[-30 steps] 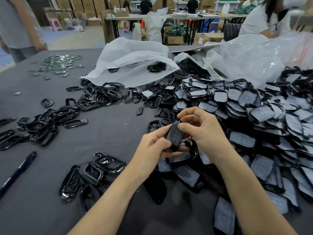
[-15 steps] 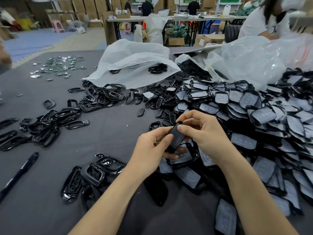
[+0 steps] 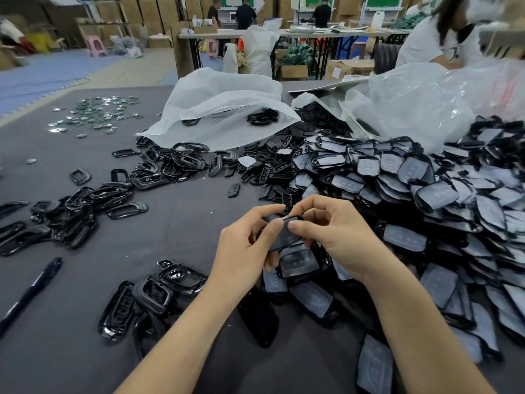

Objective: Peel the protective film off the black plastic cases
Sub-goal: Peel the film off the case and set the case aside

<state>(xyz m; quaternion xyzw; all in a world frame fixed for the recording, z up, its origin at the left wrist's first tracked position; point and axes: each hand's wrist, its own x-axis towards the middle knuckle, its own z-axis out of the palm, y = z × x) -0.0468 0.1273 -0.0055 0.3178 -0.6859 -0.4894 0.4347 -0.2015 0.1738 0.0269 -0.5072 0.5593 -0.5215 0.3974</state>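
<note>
Apparently early in a peel: picking at the film edge on one black plastic case, held just above the grey table at the near edge of the heap of film-covered cases. Gripping the case with the left hand, thumb laid across its face. Pinching at the top corner with the right hand, thumb and forefinger tips nearly together. Cannot confirm any lifted film. Next, by judgement: catch a corner with a nail, then pull steadily away while bracing the case. Working with wrists close, forearms converging from below.
</note>
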